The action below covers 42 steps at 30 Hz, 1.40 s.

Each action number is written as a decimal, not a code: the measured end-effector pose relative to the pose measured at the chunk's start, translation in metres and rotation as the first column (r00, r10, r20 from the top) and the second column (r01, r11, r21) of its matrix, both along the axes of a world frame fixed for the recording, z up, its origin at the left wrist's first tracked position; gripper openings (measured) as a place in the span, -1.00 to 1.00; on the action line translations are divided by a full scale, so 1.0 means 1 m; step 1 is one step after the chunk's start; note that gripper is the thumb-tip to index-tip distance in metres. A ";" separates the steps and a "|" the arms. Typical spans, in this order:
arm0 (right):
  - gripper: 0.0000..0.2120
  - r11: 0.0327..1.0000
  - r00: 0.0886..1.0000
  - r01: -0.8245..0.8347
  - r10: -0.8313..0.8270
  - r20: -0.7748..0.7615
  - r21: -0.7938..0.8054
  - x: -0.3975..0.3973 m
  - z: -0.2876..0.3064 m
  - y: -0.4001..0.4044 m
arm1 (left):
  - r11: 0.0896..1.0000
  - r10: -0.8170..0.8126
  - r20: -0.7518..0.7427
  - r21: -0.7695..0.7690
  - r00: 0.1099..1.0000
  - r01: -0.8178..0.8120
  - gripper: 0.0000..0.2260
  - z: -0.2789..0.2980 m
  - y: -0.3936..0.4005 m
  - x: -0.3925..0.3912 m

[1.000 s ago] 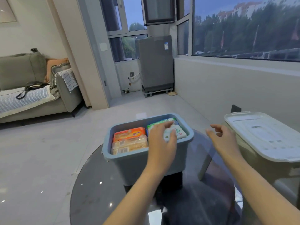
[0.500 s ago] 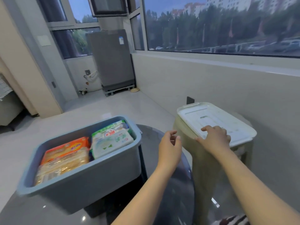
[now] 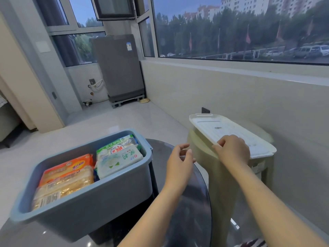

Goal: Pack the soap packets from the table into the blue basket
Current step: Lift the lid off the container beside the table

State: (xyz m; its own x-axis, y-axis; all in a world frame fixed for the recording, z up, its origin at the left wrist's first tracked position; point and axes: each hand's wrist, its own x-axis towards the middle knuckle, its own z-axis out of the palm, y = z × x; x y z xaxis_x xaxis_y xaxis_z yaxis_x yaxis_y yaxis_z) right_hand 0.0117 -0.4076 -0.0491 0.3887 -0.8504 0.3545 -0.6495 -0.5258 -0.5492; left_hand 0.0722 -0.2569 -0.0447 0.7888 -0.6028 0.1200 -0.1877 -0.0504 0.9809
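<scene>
The blue basket (image 3: 85,209) stands on the dark glass table (image 3: 192,202) at the left. Inside lie orange soap packets (image 3: 65,173) on the left and white-green soap packets (image 3: 117,157) on the right. My left hand (image 3: 179,166) hovers over the table's right edge, fingers loosely curled and holding nothing. My right hand (image 3: 231,150) rests on the near edge of a white lid (image 3: 229,131), fingers curled over its rim. The lid lies on a pale stool (image 3: 199,150) just right of the table.
A grey washing machine (image 3: 119,68) stands at the back by the windows. A low wall with a socket (image 3: 205,110) runs along the right. The floor (image 3: 124,120) beyond the table is pale tile.
My left hand left the packets in the basket and moved right. My right hand reached the white lid and now holds its near edge. The view turned right.
</scene>
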 end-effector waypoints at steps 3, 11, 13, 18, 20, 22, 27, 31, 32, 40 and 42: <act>-0.87 0.998 0.984 -0.050 0.054 0.169 -0.022 -0.010 0.025 0.010 | 0.999 -0.001 0.040 -0.049 0.999 0.003 -0.84 0.017 0.007 -0.003; -0.87 0.963 0.813 -0.262 0.184 0.552 0.065 -0.025 0.071 0.054 | 0.981 0.094 0.138 -0.184 0.986 -0.068 -0.83 0.057 0.041 0.001; -0.86 0.934 0.751 -0.347 0.221 0.622 0.087 -0.025 0.081 0.068 | 0.972 0.141 0.178 -0.211 0.974 -0.102 -0.82 0.068 0.057 0.008; -0.87 0.773 0.495 -0.589 0.114 0.861 0.236 -0.027 0.107 0.096 | 0.942 0.273 0.259 -0.269 0.926 -0.202 -0.83 0.093 0.104 0.030; -0.81 0.691 0.406 -0.678 0.069 0.911 0.250 -0.028 0.117 0.104 | 0.930 0.316 0.291 -0.284 0.903 -0.234 -0.83 0.100 0.121 0.038; -0.69 0.634 0.343 -0.735 0.043 0.938 0.240 -0.030 0.126 0.111 | 0.920 0.359 0.322 -0.281 0.876 -0.274 -0.81 0.105 0.136 0.046; -0.66 0.407 0.214 -0.889 -0.032 0.976 0.209 -0.023 0.138 0.126 | 0.902 0.416 0.291 -0.255 0.861 -0.349 -0.67 0.110 0.163 0.060; -0.79 0.157 0.265 -0.948 -0.098 0.959 0.278 -0.002 0.132 0.143 | 0.897 0.397 0.142 -0.272 0.907 -0.349 -0.45 0.108 0.182 0.068; -0.71 0.105 0.306 -0.943 -0.108 0.946 0.317 0.005 0.128 0.146 | 0.891 0.393 0.103 -0.287 0.914 -0.351 -0.45 0.106 0.189 0.070; -0.54 -0.168 0.476 -0.872 -0.067 0.877 0.460 0.048 0.100 0.159 | 0.793 0.409 -0.298 -0.352 0.862 -0.498 -0.74 0.076 0.240 0.093; -0.56 -0.169 0.437 -0.892 -0.085 0.895 0.420 0.057 0.091 0.161 | 0.753 0.432 -0.351 -0.367 0.831 -0.546 -0.78 0.068 0.243 0.096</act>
